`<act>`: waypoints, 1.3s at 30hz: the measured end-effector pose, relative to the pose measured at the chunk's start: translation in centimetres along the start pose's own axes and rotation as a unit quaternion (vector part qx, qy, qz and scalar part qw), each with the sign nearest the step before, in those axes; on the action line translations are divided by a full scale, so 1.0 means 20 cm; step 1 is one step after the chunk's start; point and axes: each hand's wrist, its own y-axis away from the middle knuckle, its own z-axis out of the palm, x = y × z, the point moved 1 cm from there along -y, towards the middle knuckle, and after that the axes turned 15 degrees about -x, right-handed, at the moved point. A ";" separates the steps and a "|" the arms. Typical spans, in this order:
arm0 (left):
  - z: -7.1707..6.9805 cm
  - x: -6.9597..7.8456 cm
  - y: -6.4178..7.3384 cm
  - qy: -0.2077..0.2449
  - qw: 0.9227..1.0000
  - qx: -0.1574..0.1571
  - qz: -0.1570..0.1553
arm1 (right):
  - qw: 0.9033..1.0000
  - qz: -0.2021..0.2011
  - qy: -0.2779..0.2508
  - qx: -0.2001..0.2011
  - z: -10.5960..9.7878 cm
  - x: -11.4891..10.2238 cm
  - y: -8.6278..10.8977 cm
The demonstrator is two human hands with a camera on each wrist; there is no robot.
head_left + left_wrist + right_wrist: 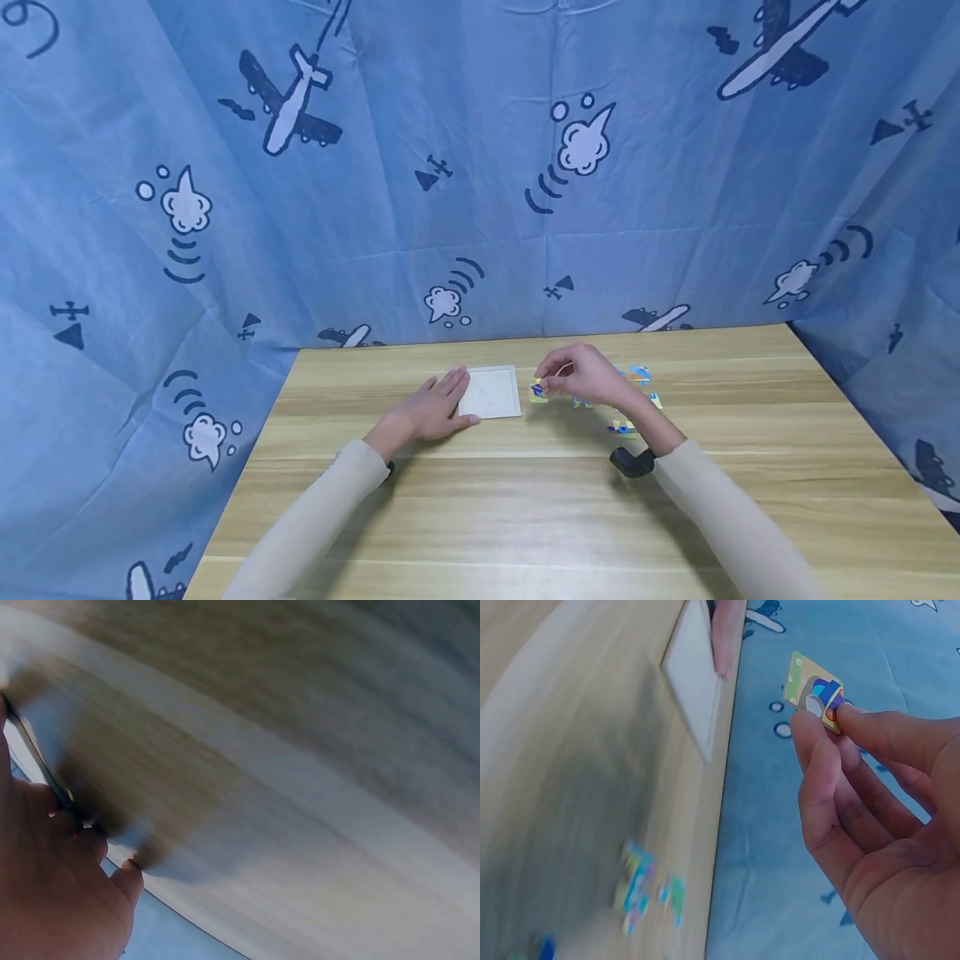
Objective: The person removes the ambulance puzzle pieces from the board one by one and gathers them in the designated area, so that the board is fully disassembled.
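My right hand (588, 377) pinches a small square puzzle piece (815, 686) with a colourful print between thumb and fingertips. It holds the piece up, just right of a white square puzzle tray (517, 392). On the tray's left side rests my left hand (431, 410), fingers stretched along it and thumb at the near corner. The left wrist view shows the left hand (56, 877) from the palm side against the tray's edge, partly in shadow. In the right wrist view the tray (692, 675) lies beyond the held piece.
Several loose puzzle pieces lie on the wooden table under and beyond my right forearm, among them one near the wrist (622, 428) and one farther back (640, 374). A blue curtain (480, 167) with printed planes hangs behind the table and at both sides.
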 end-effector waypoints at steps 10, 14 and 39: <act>0.00 0.01 0.00 0.000 1.000 0.000 0.001 | 0.999 0.031 -0.016 -0.019 -0.01 0.16 0.20; -0.01 0.01 0.01 -0.004 1.000 0.001 -0.001 | 0.998 0.040 -0.040 -0.027 0.01 0.21 0.25; 0.03 0.01 0.03 0.001 1.000 0.001 0.004 | 0.994 0.065 0.081 0.016 0.11 0.32 0.29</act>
